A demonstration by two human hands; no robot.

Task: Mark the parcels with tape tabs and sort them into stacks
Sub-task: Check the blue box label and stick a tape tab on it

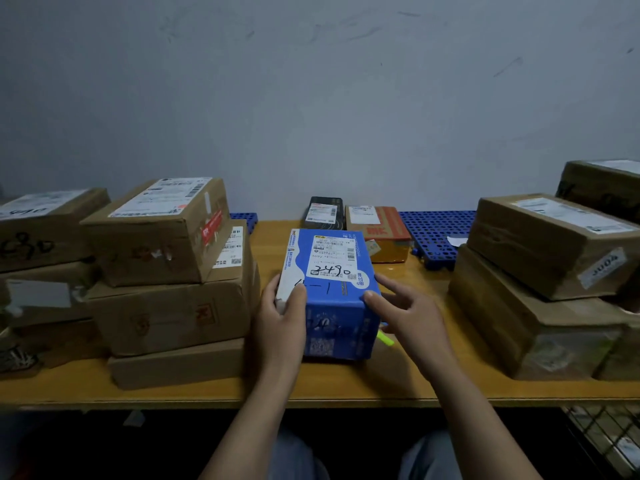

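**Much Left Unseen**

Print on the label (pixel 331 259) of the blue parcel (pixel 337 323) is too small to read. A yellow-green object (pixel 387 339) lies mostly hidden under the right hand (pixel 408 315). The left stack (pixel 38 237) and right stack (pixel 604 187) of brown parcels run off the frame.

Glossy blue cardboard box (pixel 332 299), matt brown ctns (pixel 166 233), smooth wood table (pixel 311 386).

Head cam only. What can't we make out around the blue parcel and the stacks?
- Yellow-green object: head view, mostly hidden under the right hand and beside the blue parcel; cannot tell what it is or whether the hand holds it.
- Label print: too small; only the handwritten 2490 reads.
- Far-left boxes and top right box: cut off by the frame edges.
- Tape tabs: none identifiable at this resolution.
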